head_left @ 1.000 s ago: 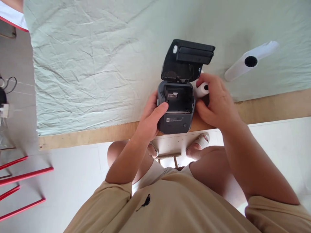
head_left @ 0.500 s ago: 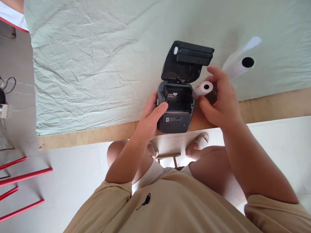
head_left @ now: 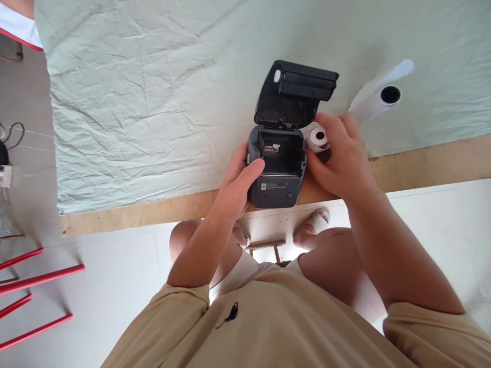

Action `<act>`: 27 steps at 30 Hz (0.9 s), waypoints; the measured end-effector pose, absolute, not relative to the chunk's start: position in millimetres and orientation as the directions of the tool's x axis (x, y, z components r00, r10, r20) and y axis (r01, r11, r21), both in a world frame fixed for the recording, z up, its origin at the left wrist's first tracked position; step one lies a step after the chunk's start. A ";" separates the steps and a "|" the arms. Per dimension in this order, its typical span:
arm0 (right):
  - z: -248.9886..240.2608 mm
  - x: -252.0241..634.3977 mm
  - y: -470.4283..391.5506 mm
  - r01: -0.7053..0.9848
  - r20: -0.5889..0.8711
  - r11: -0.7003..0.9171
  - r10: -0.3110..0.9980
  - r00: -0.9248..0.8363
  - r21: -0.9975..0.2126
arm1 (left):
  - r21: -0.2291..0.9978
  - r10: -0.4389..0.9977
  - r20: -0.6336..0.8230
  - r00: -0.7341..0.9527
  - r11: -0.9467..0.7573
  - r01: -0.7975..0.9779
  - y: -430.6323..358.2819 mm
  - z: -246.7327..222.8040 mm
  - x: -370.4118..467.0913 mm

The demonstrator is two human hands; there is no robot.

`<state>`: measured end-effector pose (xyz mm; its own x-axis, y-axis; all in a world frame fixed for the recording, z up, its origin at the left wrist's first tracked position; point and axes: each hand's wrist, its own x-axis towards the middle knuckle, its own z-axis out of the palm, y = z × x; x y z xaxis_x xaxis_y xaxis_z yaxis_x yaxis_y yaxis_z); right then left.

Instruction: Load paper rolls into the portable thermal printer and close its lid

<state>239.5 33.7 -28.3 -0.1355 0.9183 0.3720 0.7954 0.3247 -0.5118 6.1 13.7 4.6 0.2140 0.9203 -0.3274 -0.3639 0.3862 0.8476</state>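
A dark grey label printer (head_left: 276, 191) sits at the table's front edge with its lid (head_left: 286, 97) tipped up and back. Inside, its paper bay (head_left: 282, 158) shows bare, with a small printed label on the back wall. My left hand (head_left: 240, 179) is closed around the printer's left side, thumb over the bay's rim. Right beside the printer stands a small white paper roll (head_left: 317, 139) with a dark core. My right hand (head_left: 341, 153) curves around this roll, thumb and index finger apart, the thumb tip close to the printer's right side. Its other fingers are partly hidden.
Behind my right hand stands a larger white roll (head_left: 370, 105) with a dark core and a loose tail. A pale green cloth (head_left: 153, 102) covers the table, leaving a wooden edge (head_left: 153, 210) bare. Red bars (head_left: 42, 278) and another person's sleeve (head_left: 19, 25) show at left.
My right hand has moved left, closer to the printer. The small roll has shifted slightly left and looks more upright. My left hand keeps its hold.
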 end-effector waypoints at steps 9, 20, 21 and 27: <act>24.4 220.1 16.3 0.588 0.612 0.501 0.791 -0.012 -0.636 | 0.854 0.923 -0.316 0.219 0.377 -0.358 13.8 4.2 7.5; 11.9 199.4 27.0 0.663 0.647 0.594 0.733 -0.212 -0.455 | 0.890 0.930 -0.288 0.228 0.348 -0.295 9.3 -4.8 3.4; 12.4 199.3 27.3 0.646 0.681 0.624 0.701 -0.214 -0.440 | 0.890 0.932 -0.282 0.228 0.342 -0.300 10.0 -5.2 3.6; 14.1 198.7 23.0 0.493 0.734 0.766 0.601 -0.318 -0.413 | 0.939 0.952 -0.217 0.216 0.264 -0.220 12.9 -11.2 1.5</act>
